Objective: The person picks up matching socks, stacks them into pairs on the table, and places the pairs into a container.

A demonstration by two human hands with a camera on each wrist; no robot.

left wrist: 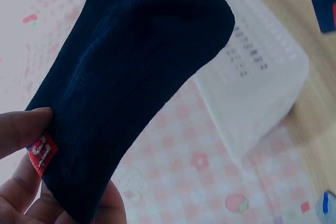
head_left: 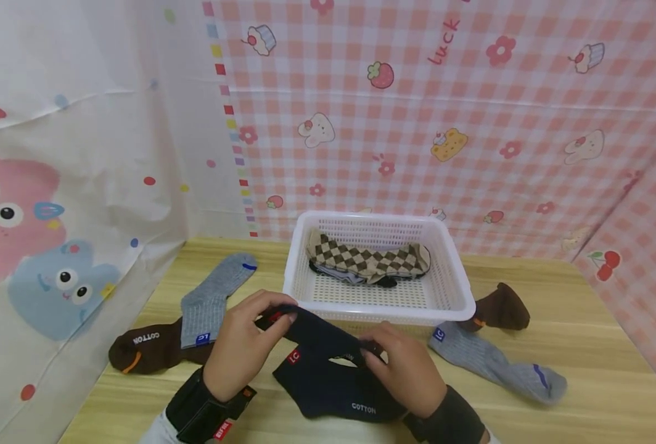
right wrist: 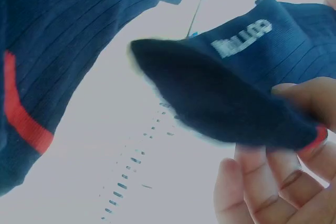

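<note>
A navy sock (head_left: 325,330) is stretched between the two hands just in front of the basket. The left hand (head_left: 247,345) pinches its cuff, thumb beside the red tag (left wrist: 43,153). At the other end, the right hand (head_left: 408,370) pinches the toe, where a bit of red (right wrist: 316,139) shows at the fingertips. Beneath it on the table lies a second navy sock (head_left: 322,388), with a red LC tag and white COTTON lettering; the right hand hides part of it.
Behind the hands stands a white basket (head_left: 383,313) holding folded checkered socks (head_left: 367,259). Left on the wooden table, a grey sock (head_left: 217,293) overlaps a brown one (head_left: 158,351). At right lie another grey sock (head_left: 500,364) and a brown sock (head_left: 502,308). Patterned cloths hang behind.
</note>
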